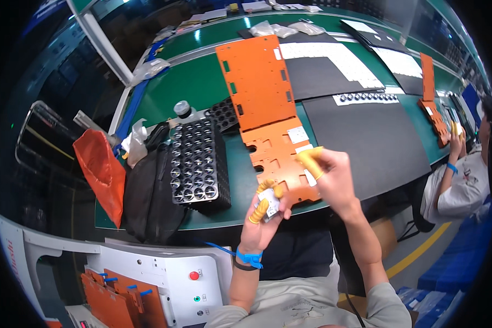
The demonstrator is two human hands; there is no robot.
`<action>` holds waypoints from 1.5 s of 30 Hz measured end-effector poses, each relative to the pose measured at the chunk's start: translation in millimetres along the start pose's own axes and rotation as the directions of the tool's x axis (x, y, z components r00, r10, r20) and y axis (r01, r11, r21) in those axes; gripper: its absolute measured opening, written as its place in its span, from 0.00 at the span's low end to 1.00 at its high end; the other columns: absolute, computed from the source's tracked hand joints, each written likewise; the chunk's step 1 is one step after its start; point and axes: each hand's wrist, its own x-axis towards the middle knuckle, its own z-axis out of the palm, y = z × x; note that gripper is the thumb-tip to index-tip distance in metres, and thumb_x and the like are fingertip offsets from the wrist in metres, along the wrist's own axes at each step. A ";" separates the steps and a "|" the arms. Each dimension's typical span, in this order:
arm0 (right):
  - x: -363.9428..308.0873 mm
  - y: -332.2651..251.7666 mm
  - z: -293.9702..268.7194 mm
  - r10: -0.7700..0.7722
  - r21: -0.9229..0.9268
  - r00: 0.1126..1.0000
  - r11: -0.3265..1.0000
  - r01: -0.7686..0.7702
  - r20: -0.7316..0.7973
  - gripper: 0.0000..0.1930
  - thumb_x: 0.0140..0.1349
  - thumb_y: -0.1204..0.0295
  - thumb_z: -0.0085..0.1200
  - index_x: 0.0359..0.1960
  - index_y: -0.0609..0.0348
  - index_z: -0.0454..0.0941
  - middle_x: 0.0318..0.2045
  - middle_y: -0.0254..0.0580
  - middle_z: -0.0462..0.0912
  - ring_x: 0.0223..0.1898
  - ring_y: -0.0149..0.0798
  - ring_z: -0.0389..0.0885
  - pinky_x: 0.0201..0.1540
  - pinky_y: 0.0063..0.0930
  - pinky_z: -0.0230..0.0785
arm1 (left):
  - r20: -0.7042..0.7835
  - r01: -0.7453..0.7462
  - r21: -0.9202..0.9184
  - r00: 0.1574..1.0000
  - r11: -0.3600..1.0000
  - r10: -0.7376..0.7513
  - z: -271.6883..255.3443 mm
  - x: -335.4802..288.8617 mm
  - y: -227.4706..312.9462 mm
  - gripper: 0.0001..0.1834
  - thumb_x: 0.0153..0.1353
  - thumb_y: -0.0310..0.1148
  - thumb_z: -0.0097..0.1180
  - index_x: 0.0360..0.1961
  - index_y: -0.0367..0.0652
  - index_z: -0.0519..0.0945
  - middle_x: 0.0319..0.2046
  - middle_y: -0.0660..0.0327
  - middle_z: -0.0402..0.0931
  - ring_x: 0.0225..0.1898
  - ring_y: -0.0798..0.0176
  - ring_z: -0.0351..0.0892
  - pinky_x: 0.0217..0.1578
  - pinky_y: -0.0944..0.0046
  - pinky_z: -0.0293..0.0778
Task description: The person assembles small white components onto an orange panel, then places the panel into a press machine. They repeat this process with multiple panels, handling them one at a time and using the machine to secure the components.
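My left hand (pixel 262 216), with yellow finger cots on its fingertips, is closed around a small flat white plate with dark dots (pixel 268 204). It is held up by the near edge of an open orange hinged fixture (pixel 276 141). My right hand (pixel 333 172) is above the fixture's right side, its thumb and forefinger in yellow cots and drawn together. Whatever lies between those fingertips is too small or hidden to name. White pieces (pixel 297 135) lie in the fixture's right-hand recesses. Its lid (pixel 257 82) stands raised at the far side.
Left of the fixture stands a black rack of round lenses (pixel 195 158); a lidded jar (pixel 182 109) is behind it. An orange bag (pixel 99 169) hangs at the table's left edge. A black mat (pixel 366 147) lies to the right. A co-worker (pixel 459 169) sits far right.
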 end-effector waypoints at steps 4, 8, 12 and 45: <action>12.4 -49.3 66.4 -0.266 -0.042 0.901 0.954 0.297 0.342 0.11 0.59 0.67 0.66 0.40 0.60 0.84 0.30 0.42 0.81 0.30 0.43 0.83 0.33 0.34 0.75 | -0.210 0.096 -0.186 0.968 0.978 -0.135 -2.3 -17.4 0.6 0.28 0.75 0.57 0.34 0.60 0.48 0.72 0.44 0.62 0.78 0.35 0.63 0.74 0.31 0.59 0.69; 28.0 -51.4 145.4 -0.341 -0.162 0.839 0.883 0.441 0.425 0.14 0.56 0.63 0.66 0.30 0.64 0.84 0.29 0.50 0.82 0.31 0.52 0.84 0.32 0.41 0.76 | -0.467 0.024 0.025 0.884 0.999 -0.010 5.3 -25.0 -4.2 0.32 0.72 0.59 0.41 0.61 0.42 0.70 0.57 0.56 0.74 0.57 0.53 0.75 0.57 0.48 0.72; 28.4 -59.3 189.6 -0.239 -0.379 0.849 0.814 0.440 0.470 0.16 0.47 0.62 0.71 0.22 0.66 0.83 0.27 0.55 0.83 0.28 0.51 0.86 0.28 0.40 0.76 | -0.358 -0.038 -0.052 0.933 0.998 0.017 -7.5 -31.0 -0.8 0.38 0.69 0.64 0.42 0.63 0.42 0.67 0.60 0.55 0.72 0.60 0.50 0.73 0.65 0.47 0.64; -47.9 -0.9 1.5 0.006 0.318 0.904 0.935 -0.156 0.428 0.13 0.67 0.82 0.54 0.53 0.72 0.76 0.41 0.44 0.77 0.34 0.30 0.81 0.31 0.21 0.76 | -0.221 -0.087 0.407 0.957 0.909 0.190 20.2 -18.2 -14.1 0.37 0.73 0.55 0.44 0.71 0.37 0.60 0.47 0.54 0.80 0.21 0.74 0.63 0.23 0.70 0.73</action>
